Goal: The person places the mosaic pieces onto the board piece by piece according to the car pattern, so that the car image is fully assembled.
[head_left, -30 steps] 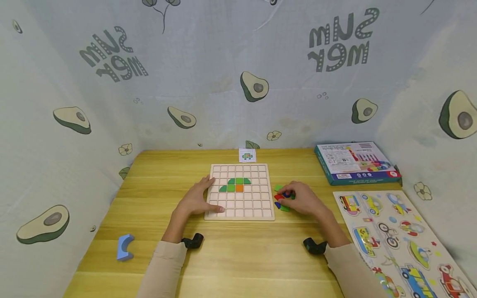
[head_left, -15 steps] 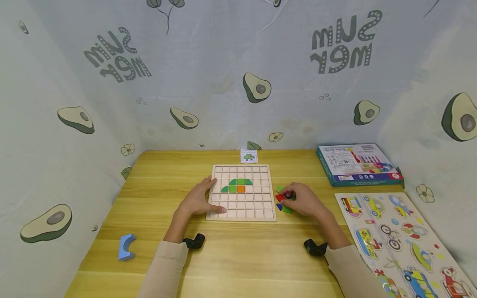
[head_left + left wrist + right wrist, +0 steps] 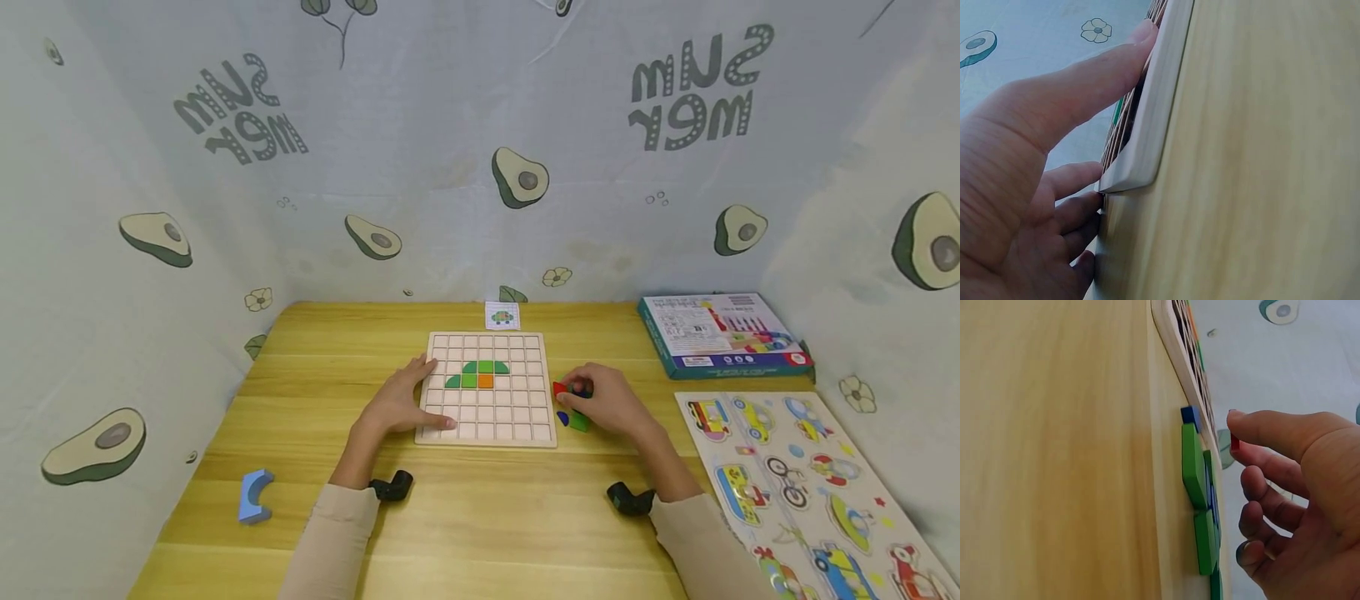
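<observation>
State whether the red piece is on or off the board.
Off: the right hand pinches the red piece to the right of the board.

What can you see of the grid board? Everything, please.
The grid board is a pale, square-looking panel, apparently wood, with a raised rim, rounded near-left corner and thin dark lines dividing square cells. It lies flat on the wood-grain table. Five green pieces and one orange square sit in adjoining cells of two rows; other visible cells are bare. The left hand touches its left side, thumb over the near-left part. Its underside is hidden.
</observation>
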Demonstrator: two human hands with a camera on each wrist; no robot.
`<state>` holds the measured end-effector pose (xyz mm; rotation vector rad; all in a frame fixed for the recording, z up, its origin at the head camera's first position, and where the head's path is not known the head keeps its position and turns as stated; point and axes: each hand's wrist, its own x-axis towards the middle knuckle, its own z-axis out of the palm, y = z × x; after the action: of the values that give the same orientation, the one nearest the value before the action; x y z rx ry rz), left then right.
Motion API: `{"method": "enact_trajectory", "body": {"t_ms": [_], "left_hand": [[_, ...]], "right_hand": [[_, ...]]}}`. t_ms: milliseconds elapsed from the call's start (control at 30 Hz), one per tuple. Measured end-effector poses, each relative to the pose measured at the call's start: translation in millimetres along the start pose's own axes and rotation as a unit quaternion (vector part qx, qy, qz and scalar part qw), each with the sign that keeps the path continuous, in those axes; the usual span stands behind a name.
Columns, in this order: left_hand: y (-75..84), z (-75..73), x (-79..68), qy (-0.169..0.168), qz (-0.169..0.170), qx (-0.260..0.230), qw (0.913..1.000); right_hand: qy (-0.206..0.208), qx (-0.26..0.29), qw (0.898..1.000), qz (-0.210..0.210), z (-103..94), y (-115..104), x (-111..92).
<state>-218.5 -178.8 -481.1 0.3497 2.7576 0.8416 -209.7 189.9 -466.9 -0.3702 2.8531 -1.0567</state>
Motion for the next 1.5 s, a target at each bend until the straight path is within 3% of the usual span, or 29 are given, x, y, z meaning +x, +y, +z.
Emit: {"method": "enact_trajectory", "body": {"t_ms": [467,967,1300,1500], "left_hand": [[-3.4,1.1,0.2,0.003,0.006,0.008,0.9999],[-3.1,2.2,1.3,0.01,0.003,0.013,0.9999],[-2.0,1.5,0.6,0.006,-0.005,0.013,0.9999],[-2.5,1.8,1.1,0.008,-0.002,0.011,0.9999]], "right_hand": [[0.002,0.041,0.999,-0.003,22.8,-20,18],[-0.007,0.044,0.999,-0.004,47.0,-45,40],[-0.005,0.029,0.999,0.017,56.0,-53,43],[-0.001,0.021,1.0,0.009,57.6,-54,45]]}}
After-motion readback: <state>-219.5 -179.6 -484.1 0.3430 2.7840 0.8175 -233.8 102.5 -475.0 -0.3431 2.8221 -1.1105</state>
